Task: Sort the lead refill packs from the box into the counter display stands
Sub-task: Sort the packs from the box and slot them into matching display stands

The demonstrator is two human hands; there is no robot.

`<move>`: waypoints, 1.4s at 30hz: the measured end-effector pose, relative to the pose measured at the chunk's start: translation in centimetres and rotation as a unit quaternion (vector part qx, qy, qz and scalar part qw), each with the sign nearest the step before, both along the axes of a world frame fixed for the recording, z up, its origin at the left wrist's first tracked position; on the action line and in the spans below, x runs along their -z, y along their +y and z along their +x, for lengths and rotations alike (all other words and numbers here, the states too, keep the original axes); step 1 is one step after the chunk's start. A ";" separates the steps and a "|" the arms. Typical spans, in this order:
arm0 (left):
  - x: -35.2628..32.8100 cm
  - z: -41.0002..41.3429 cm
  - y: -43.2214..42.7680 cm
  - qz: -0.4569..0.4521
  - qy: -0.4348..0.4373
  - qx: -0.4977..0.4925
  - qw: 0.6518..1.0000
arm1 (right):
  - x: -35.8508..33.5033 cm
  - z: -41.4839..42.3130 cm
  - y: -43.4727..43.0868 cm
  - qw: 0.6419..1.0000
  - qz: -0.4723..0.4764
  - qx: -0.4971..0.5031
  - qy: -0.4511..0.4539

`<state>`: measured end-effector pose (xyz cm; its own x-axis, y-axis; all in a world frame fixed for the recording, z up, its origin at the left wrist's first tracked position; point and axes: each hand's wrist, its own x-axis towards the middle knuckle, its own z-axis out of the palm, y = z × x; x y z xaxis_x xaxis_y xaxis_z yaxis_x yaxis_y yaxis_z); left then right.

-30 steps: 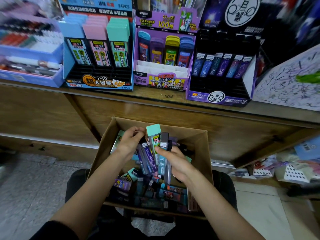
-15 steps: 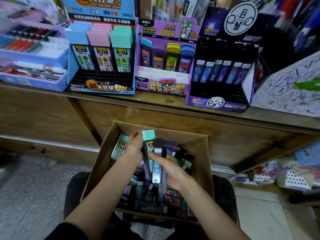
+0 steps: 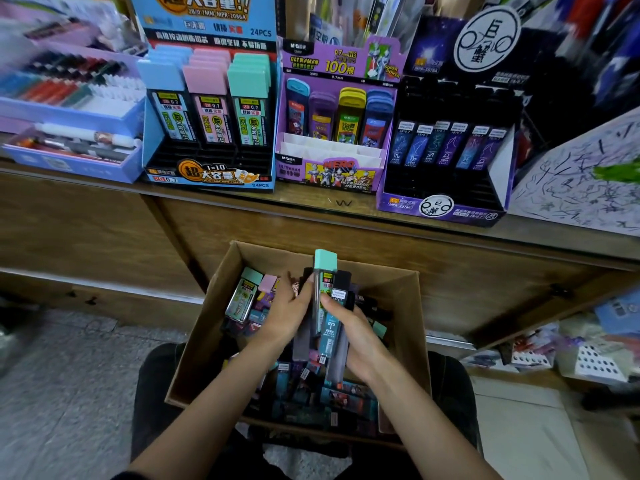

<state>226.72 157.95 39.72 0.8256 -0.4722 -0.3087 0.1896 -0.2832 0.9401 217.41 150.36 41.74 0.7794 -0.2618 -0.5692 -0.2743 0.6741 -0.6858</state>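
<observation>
A cardboard box full of mixed lead refill packs sits on my lap. Above it my left hand and my right hand together grip an upright bundle of packs. A green-capped pack stands tallest in the bundle, with a slim black-capped teal pack in front of it. On the counter stand a blue display stand, a purple Ultraman stand and a dark constellation stand, each partly filled.
A lilac tray of pens sits at the counter's left end. A scribbled test pad lies at the right. The wooden counter front rises just beyond the box. Stationery clutter fills a low shelf at the right.
Both hands have closed together around the bundle and straightened it upright. The view has tilted, so the counter stands look closer.
</observation>
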 end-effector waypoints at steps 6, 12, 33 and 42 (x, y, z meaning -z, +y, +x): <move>-0.5 -1.0 0.2 -0.108 0.186 -0.031 0.976 | -0.6 0.1 0.1 1.000 -0.013 0.016 -0.011; -0.8 -0.9 0.2 -0.134 0.156 0.004 0.979 | -1.2 0.0 -0.1 1.000 -0.004 0.024 -0.010; -3.4 -0.7 0.3 -0.101 0.145 -0.008 0.984 | -1.9 -1.2 -0.9 0.975 -0.218 -0.025 -0.024; -3.7 -0.3 1.2 -0.113 0.167 -0.048 0.978 | -2.6 -1.8 -2.9 0.983 -0.161 0.090 0.001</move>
